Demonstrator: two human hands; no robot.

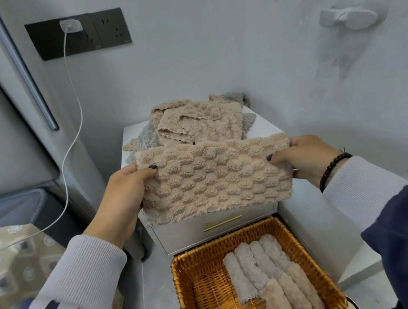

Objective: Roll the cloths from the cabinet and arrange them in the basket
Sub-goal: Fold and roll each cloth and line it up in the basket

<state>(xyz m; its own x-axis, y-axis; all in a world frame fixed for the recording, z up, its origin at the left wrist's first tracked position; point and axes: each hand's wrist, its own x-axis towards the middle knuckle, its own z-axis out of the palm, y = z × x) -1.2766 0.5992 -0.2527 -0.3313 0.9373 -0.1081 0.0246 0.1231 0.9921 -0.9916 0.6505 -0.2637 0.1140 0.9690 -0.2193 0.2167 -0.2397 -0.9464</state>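
**Cloth held taut across both hands, long axis running left to right**

While the beige cloth hung folded between the two hands, its long axis lay sideways across the view, one short end at each hand. The left hand pinched the left end, thumb on the near face and fingers curled behind the top edge. The right hand pinched the right end in the same way. Both sets of fingers were thus clamped on the cloth, not spread apart.

The cloth was held in the air above the front edge of the white cabinet, where a heap of loose cloths, beige and grey, lay just behind it. The wicker basket sat below and nearer the person, with rolled cloths packed side by side along its right half and its left half showing bare weave.

As I judged it, rolling would have to start from one short end and travel along that sideways axis toward the other hand. Neither hand looked nearer the cloth; the finished roll would then go down into the basket's left half.
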